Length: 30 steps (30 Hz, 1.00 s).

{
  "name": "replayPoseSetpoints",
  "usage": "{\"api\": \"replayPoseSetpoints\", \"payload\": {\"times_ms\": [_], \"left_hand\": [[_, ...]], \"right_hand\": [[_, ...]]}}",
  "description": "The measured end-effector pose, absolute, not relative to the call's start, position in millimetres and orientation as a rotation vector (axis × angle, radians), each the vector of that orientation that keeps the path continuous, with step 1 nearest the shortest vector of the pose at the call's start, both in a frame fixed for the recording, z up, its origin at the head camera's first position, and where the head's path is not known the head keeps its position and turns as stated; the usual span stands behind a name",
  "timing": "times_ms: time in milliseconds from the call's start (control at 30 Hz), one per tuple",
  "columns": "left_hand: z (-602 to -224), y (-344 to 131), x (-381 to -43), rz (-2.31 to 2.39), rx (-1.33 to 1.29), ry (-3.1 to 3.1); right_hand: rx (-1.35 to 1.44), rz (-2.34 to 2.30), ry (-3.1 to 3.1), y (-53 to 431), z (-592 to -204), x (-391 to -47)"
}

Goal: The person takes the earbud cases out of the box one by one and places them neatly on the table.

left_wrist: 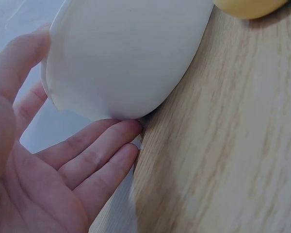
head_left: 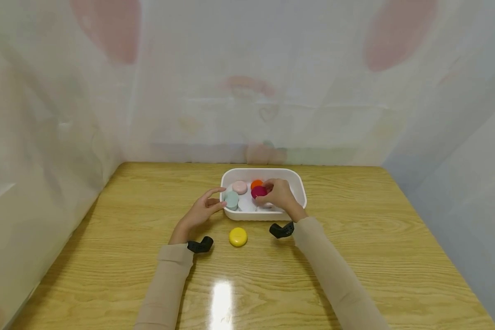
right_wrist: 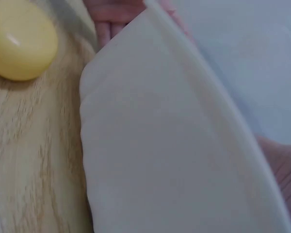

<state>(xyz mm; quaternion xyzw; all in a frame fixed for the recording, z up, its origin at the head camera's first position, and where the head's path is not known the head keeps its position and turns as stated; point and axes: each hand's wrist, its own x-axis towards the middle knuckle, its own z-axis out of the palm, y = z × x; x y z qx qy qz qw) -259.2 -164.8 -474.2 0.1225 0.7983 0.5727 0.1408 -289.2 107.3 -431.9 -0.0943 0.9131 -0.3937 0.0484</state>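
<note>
A white box [head_left: 262, 215] with rounded corners holds several smooth round pieces: a pale pink one [head_left: 239, 187], a mint one [head_left: 231, 200] and an orange one [head_left: 256, 184]. My right hand [head_left: 281, 192] reaches over the near rim and pinches a crimson round piece [head_left: 258, 192] between thumb and fingers, above the box floor. Its fingertips are hidden behind the wall in the right wrist view. At the left end, my left hand [head_left: 201, 211] holds the box, thumb and forefinger at the rim. The other fingers [left_wrist: 99, 155] lie against the outer wall, low down.
A glossy yellow round piece [head_left: 238, 237] lies on the wooden table [head_left: 354, 256] in front of the box, between the wrists. Each wrist carries a black camera mount [head_left: 282, 230]. Printed curtains [head_left: 255, 68] hang behind the table and along both sides.
</note>
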Motion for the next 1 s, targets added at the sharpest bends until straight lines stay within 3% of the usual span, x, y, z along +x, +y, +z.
{"api": "replayPoseSetpoints", "payload": {"times_ms": [500, 1000], "left_hand": [[-471.8, -167.0, -258.6, 1.645, 0.343, 2.311], [-469.5, -165.4, -256.4, 1.653, 0.348, 2.307]], "right_hand": [[-0.646, -1.577, 2.704, 118.5, -411.1, -230.0], [-0.821, -1.567, 2.58, 121.6, -440.0, -188.6]]}}
